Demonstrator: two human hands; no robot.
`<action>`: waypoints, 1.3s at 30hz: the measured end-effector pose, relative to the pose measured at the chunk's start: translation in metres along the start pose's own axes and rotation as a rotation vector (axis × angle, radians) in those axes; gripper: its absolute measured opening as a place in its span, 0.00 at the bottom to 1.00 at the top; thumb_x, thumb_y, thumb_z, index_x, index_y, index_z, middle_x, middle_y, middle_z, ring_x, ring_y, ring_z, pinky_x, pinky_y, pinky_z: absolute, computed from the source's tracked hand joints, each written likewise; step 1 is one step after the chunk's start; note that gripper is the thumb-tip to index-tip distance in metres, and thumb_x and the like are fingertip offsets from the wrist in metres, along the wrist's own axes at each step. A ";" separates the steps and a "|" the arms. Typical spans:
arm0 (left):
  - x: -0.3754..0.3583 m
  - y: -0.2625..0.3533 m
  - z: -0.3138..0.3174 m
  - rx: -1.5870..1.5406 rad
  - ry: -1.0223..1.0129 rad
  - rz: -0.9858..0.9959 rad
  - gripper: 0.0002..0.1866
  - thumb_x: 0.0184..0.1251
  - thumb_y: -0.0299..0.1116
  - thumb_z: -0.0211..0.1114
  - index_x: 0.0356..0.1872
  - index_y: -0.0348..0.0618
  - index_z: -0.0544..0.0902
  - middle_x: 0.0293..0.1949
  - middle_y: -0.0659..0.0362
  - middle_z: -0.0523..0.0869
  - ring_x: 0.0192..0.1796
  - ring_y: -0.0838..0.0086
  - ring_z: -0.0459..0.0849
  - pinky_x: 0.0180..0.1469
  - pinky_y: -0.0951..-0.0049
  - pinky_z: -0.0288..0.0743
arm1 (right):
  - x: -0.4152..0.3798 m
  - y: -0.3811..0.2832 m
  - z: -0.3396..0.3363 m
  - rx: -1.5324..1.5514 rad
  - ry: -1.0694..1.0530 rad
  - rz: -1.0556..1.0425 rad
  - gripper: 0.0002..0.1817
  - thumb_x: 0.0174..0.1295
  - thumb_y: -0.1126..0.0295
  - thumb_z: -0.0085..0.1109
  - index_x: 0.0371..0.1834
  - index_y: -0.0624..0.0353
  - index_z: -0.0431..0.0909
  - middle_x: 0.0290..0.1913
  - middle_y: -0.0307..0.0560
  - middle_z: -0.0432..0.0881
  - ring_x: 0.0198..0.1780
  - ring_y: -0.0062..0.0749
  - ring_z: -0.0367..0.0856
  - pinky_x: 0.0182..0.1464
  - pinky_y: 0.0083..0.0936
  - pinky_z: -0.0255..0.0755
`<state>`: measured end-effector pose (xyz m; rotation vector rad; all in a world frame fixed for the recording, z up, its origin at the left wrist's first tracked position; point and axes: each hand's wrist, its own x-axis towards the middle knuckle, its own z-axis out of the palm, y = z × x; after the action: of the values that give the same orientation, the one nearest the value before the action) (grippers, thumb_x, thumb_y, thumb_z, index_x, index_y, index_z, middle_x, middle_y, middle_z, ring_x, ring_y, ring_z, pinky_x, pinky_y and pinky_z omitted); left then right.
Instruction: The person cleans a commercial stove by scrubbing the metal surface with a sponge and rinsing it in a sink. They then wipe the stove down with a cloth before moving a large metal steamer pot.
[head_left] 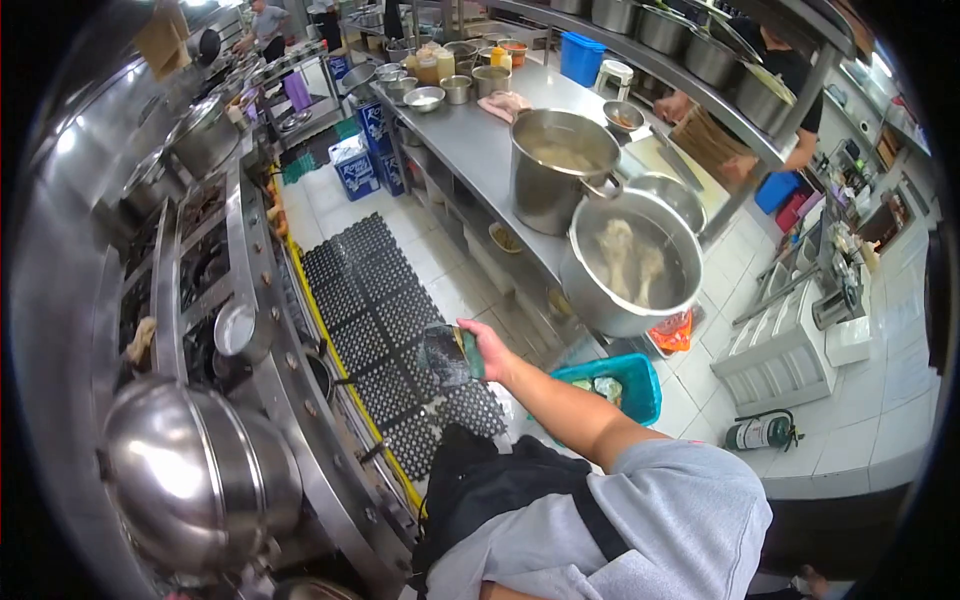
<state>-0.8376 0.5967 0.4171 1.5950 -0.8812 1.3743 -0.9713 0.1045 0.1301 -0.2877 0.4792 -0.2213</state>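
My right hand (pixel 492 352) is stretched out over the floor between the stove line and the steel counter. It grips a dark, wet scouring pad with a green edge (pixel 446 356). The grey-sleeved arm runs back to my shoulder at the lower right, above my black apron (pixel 490 490). My left hand is out of sight. Nearest on the counter is a large steel pot (pixel 600 310) filled with broth and pale bones, and behind it stands a second tall pot (pixel 545 195) of liquid.
Black rubber mats (pixel 380 320) cover the aisle floor. The stove line runs along the left, with a domed steel lid (pixel 190 470) in front. Below the counter are a teal basket (pixel 640 395) and a fire extinguisher (pixel 760 432). Other people work at the far end (pixel 268 20) and behind the shelf (pixel 795 75).
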 end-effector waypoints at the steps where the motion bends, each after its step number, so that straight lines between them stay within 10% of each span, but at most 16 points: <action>1: -0.018 -0.008 0.034 -0.040 -0.109 -0.179 0.25 0.70 0.32 0.62 0.67 0.35 0.72 0.62 0.47 0.80 0.56 0.59 0.83 0.55 0.63 0.79 | 0.018 -0.010 0.002 0.041 -0.056 0.003 0.29 0.71 0.48 0.44 0.58 0.61 0.80 0.54 0.54 0.85 0.55 0.50 0.83 0.62 0.53 0.73; 10: -0.081 -0.031 0.293 -0.529 -0.512 -0.935 0.27 0.68 0.20 0.52 0.70 0.30 0.66 0.60 0.43 0.79 0.53 0.66 0.81 0.60 0.67 0.73 | 0.153 -0.093 0.077 0.200 -0.167 -0.014 0.31 0.73 0.48 0.38 0.60 0.64 0.77 0.57 0.57 0.83 0.56 0.56 0.82 0.64 0.55 0.70; 21: -0.079 -0.132 0.509 -0.127 -0.575 -0.777 0.25 0.62 0.20 0.65 0.62 0.34 0.76 0.47 0.50 0.87 0.42 0.73 0.86 0.51 0.72 0.78 | 0.470 -0.185 0.183 0.028 -0.223 0.207 0.20 0.71 0.59 0.50 0.56 0.61 0.78 0.54 0.56 0.84 0.54 0.51 0.83 0.62 0.53 0.74; 39: -0.095 -0.322 0.591 0.429 0.053 -1.134 0.23 0.68 0.20 0.62 0.64 0.34 0.73 0.44 0.53 0.86 0.41 0.74 0.84 0.48 0.74 0.77 | 0.891 -0.014 0.495 -0.486 -0.228 0.460 0.12 0.70 0.72 0.50 0.49 0.70 0.74 0.45 0.54 0.82 0.45 0.48 0.84 0.50 0.51 0.81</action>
<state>-0.3237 0.1871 0.2447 1.8726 0.4108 0.7548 0.0361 -0.0449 0.1804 -0.6572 0.3560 0.3807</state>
